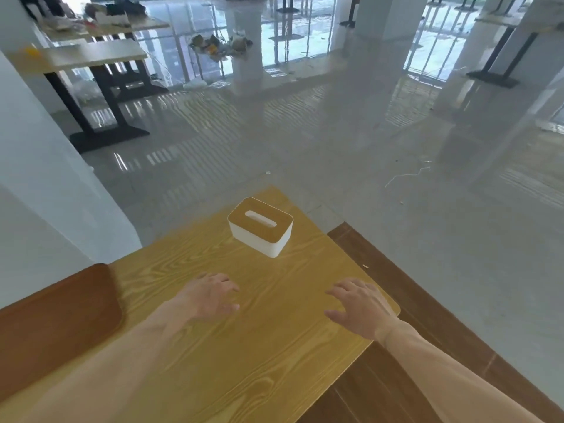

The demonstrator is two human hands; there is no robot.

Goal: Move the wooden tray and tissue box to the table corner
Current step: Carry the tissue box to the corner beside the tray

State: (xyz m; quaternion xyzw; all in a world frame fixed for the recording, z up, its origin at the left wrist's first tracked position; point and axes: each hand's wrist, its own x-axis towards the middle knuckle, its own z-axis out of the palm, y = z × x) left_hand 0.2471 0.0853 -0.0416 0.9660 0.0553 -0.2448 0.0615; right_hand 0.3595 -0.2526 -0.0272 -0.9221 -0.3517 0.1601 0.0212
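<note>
A white tissue box (260,227) with a wooden lid and an oval slot stands near the far corner of the yellow wood-grain table (244,346). My left hand (210,296) hovers over the table's middle, fingers spread, holding nothing. My right hand (360,306) is near the table's right edge, fingers apart and empty. Both hands are nearer to me than the box and apart from it. A dark brown wooden tray (55,319) with rounded corners lies at the table's left side, left of my left forearm.
A white pillar (45,178) stands close beyond the table's left side. A brown wooden platform (427,300) runs along the right of the table. Beyond lie glossy grey floor, other tables (82,56) and a rubbish pile (219,45).
</note>
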